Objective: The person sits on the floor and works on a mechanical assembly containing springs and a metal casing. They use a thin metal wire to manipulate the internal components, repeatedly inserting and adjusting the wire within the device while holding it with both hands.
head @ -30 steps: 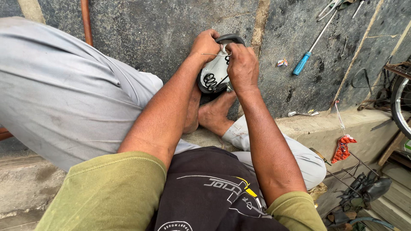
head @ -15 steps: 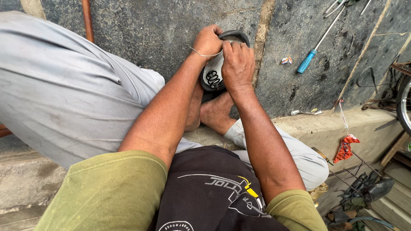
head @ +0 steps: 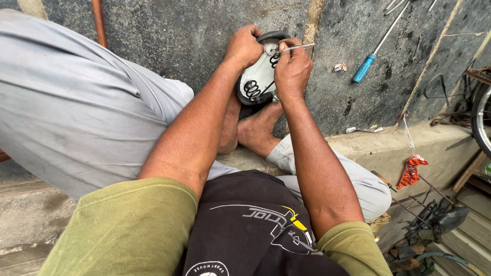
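Note:
An upturned bicycle saddle point(head: 258, 76) with a pale underside and dark coil springs rests on the stone floor above my bare feet point(head: 255, 128). My left hand point(head: 244, 47) grips the saddle's upper left rim. A thin metal tool point(head: 299, 47) pokes out to the right of my right hand point(head: 292, 69), which is shut around it and pressed against the saddle's right side. The tool's working end is hidden behind my fingers.
A blue-handled screwdriver point(head: 376, 48) lies on the dark floor to the right, with a small crumpled wrapper point(head: 339, 67) beside it. A red packet point(head: 412, 171) hangs over the concrete ledge point(head: 388, 148). A bicycle wheel point(head: 481, 120) and metal parts sit at far right.
The view has shifted slightly. My right hand has turned and the thin metal tool now shows sticking out to the right; the saddle's springs are more exposed.

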